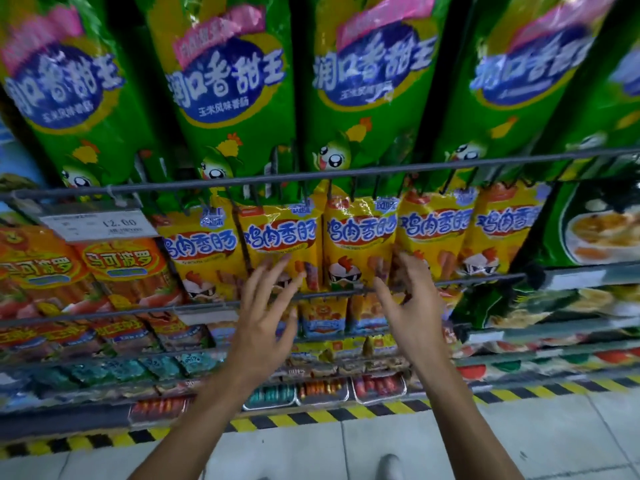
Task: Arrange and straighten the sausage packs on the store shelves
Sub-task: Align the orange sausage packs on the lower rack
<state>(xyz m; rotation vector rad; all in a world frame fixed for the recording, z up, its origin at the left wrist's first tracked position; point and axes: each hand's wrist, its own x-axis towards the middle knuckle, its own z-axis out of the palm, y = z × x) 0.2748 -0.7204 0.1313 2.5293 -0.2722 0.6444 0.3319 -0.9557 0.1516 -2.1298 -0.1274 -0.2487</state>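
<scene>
Top tier: tall green sausage packs (221, 98) hang in four columns, glossy crinkled film, long pillow shapes, roughly parallel; they read as in order.

Middle tier, behind a thin grey wire rail (311, 174): five yellow sausage packs (360, 237) hang side by side on hooks, shiny foil-like film with wrinkled tops. They overlap slightly at the edges and lean a little unevenly, so I judge this row only partly straightened.

Left of them, orange sausage packs (128, 271) sit under a clear plastic price tag (100, 223). Lower shelves hold smaller flat packs, blurred; their order cannot be judged.

Left hand (266, 306): fingers spread and straight, tips at or just off the lower part of the second yellow pack, gripping nothing. Right hand (405, 296): fingers loosely bent, spread, tips near the seam between the third and fourth packs; contact uncertain.
</scene>
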